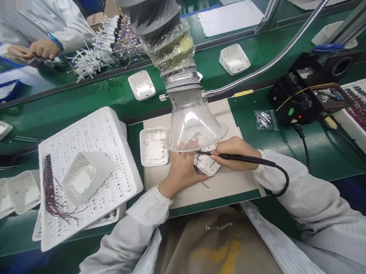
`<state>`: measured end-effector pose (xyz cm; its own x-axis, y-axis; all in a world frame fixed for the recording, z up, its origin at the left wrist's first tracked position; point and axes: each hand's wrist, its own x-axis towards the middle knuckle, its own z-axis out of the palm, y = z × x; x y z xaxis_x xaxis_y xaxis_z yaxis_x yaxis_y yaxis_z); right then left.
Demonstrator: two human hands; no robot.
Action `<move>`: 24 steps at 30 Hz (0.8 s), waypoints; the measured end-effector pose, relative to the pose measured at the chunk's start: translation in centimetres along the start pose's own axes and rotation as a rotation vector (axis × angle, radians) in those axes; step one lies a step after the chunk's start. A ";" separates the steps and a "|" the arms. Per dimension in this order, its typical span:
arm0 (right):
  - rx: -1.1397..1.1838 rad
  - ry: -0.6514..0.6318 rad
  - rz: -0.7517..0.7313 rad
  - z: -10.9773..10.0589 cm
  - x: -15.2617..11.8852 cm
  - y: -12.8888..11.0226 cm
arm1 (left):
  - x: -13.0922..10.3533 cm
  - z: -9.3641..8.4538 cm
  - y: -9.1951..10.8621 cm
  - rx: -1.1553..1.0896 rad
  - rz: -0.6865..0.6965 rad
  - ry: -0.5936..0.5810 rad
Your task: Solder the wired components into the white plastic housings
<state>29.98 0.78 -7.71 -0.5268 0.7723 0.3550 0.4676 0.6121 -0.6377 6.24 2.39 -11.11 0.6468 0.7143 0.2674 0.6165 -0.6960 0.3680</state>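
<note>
Under the clear hood [197,125], near the middle of the bench, one white housing [211,166] is held on the beige mat [232,183] by the left hand [180,172], spread wide around it, its fingertips partly masked by the hood. One soldering iron [243,158] is gripped narrowly, like a pen, in the right hand [236,145]. A finger could be burned or the plastic marked, since the hot end is brought so close to both; a slip could be caused by a pull on the looped cord [286,178]. The one short wire [206,185] at the near side could be snagged by the left hand. To the left on the mat, one open casing [145,149] is set. Farther left, one deep shell [101,173] is rested on a stack of at least two foam trays [108,129], and two more shells are seen at the left edge. On the far green strip [106,98], four white parts are counted, with another edge half hidden by the duct [178,56]. To the right, one bag of metal pins [265,120], one black station [295,101] and one further foam tray [353,132] are placed.
</note>
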 end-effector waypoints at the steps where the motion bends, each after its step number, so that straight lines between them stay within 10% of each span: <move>1: -0.002 0.001 -0.001 0.0 0.0 0.0 | 0.0 0.0 0.0 -0.001 -0.003 0.000; 12: 0.079 0.259 0.070 -0.7 -1.0 1.5 | -0.2 -0.3 -0.3 -0.070 0.016 0.014; 24: -0.283 0.448 -0.102 -0.5 -1.2 2.0 | -7.4 -6.6 -0.9 0.173 0.276 -0.232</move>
<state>31.92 1.16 -9.13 -0.2540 0.6654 0.7019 0.6357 0.6618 -0.3974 -2.05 -1.75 -7.58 0.8707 0.4771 0.1199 0.4592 -0.8757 0.1495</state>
